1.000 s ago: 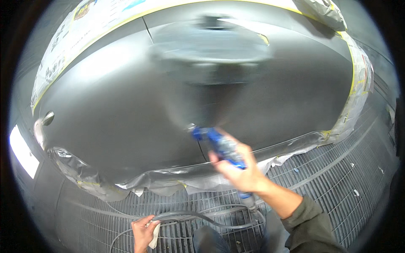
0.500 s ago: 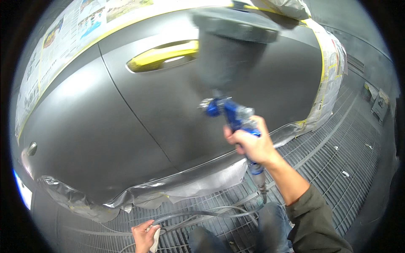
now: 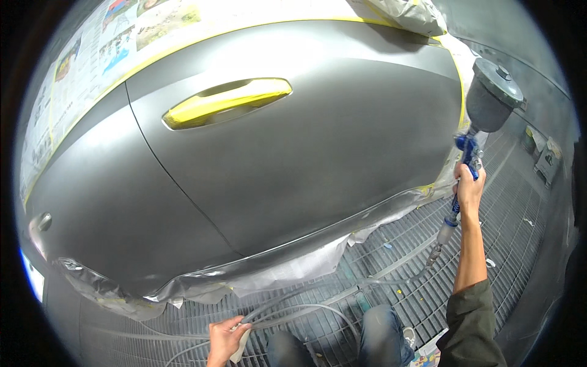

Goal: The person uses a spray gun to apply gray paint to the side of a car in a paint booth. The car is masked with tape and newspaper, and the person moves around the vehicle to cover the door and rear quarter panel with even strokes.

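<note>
My right hand (image 3: 470,191) is wrapped round the handle of a blue spray gun (image 3: 468,151) with a dark grey paint cup (image 3: 491,98) on top. The gun is held up near the right edge of a grey car panel (image 3: 318,153). From its lower end runs a grey air hose (image 3: 306,287). Low in the picture, my left hand (image 3: 227,336) closes on that hose, with a pale cloth or paper (image 3: 243,346) in the same grip. Yellow tape covers the door handle (image 3: 229,103) on the panel.
Newspaper masking (image 3: 165,27) with yellow tape borders the panel's top. Plastic sheeting (image 3: 293,269) hangs along its bottom edge. Underfoot lies a metal floor grating (image 3: 403,244), with hose loops across it. A grey box-shaped object (image 3: 548,160) stands against the right wall.
My right hand has swept the spray gun rightward, from the middle of the panel to its right edge. My left hand has shifted slightly right, still gripping the hose.
</note>
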`<state>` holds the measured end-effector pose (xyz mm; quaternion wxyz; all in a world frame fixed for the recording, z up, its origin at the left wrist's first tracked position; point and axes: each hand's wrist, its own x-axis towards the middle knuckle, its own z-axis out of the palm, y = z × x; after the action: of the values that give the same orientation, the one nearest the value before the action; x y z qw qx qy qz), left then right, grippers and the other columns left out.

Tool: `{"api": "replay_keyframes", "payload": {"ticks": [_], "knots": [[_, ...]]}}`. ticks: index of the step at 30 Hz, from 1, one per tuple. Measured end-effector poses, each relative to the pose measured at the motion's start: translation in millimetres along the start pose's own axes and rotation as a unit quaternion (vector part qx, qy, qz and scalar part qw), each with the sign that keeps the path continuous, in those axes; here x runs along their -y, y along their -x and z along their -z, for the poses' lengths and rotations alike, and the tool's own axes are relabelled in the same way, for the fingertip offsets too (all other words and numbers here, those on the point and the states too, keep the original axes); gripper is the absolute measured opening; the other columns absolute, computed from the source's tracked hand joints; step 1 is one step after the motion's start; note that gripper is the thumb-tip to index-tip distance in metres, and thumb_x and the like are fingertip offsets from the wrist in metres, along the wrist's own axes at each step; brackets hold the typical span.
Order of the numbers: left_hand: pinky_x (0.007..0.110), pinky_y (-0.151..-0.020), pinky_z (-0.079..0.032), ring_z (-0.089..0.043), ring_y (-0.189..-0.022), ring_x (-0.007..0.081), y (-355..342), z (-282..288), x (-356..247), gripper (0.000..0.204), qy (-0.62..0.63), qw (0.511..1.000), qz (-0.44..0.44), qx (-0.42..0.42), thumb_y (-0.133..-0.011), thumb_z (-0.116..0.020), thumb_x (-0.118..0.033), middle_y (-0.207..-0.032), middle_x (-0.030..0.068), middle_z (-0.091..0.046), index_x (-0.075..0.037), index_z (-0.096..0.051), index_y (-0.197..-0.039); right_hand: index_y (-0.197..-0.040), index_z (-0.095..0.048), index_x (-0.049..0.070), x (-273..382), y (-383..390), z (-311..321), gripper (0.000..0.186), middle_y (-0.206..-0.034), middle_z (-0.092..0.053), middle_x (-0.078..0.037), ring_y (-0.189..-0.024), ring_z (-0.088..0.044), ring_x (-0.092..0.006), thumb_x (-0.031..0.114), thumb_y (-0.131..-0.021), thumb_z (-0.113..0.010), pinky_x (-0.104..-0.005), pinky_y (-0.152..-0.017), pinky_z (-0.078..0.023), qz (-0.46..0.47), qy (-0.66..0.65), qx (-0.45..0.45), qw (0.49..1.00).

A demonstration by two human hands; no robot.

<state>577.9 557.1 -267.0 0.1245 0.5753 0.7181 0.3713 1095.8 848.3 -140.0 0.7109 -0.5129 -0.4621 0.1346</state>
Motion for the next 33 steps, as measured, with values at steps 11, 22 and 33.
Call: {"api": "replay_keyframes", "payload": {"ticks": [11,22,33], "knots": [[0.030,-0.065,-0.052,-0.070,-0.069,0.0185,23,93,-14,0.022,0.021,0.994,0.065,-0.085,-0.075,-0.082,-0.009,-0.078,0.0157,-0.073,0.000,-0.075,-0.093,-0.093,-0.063,0.008,132,135,-110,0.012,-0.072,-0.057,0.002,-0.051,-0.049,-0.0052,0.014,-0.084,-0.064,-0.0218,-0.047,-0.041,-0.148,-0.196,0.304,0.921],[0.033,-0.053,-0.038,-0.046,-0.056,0.0126,84,215,-4,0.018,-0.085,0.978,0.114,-0.155,-0.071,-0.074,-0.006,-0.058,0.0119,-0.051,0.005,-0.067,-0.084,-0.152,-0.033,0.000,304,261,-249,0.076,-0.100,-0.063,-0.014,-0.075,-0.057,-0.0119,-0.005,-0.079,-0.055,-0.0281,-0.074,-0.050,0.003,-0.376,0.556,0.741],[0.038,-0.095,-0.048,-0.067,-0.099,0.0294,64,222,-47,0.028,-0.131,0.978,0.158,0.018,-0.091,-0.070,-0.022,-0.104,0.0179,-0.072,0.001,-0.072,-0.105,-0.145,-0.045,0.000,270,144,-188,0.062,-0.095,-0.065,-0.004,-0.079,-0.056,-0.0079,0.007,-0.086,-0.063,-0.0251,-0.075,-0.049,-0.102,-0.242,0.512,0.818]]}}
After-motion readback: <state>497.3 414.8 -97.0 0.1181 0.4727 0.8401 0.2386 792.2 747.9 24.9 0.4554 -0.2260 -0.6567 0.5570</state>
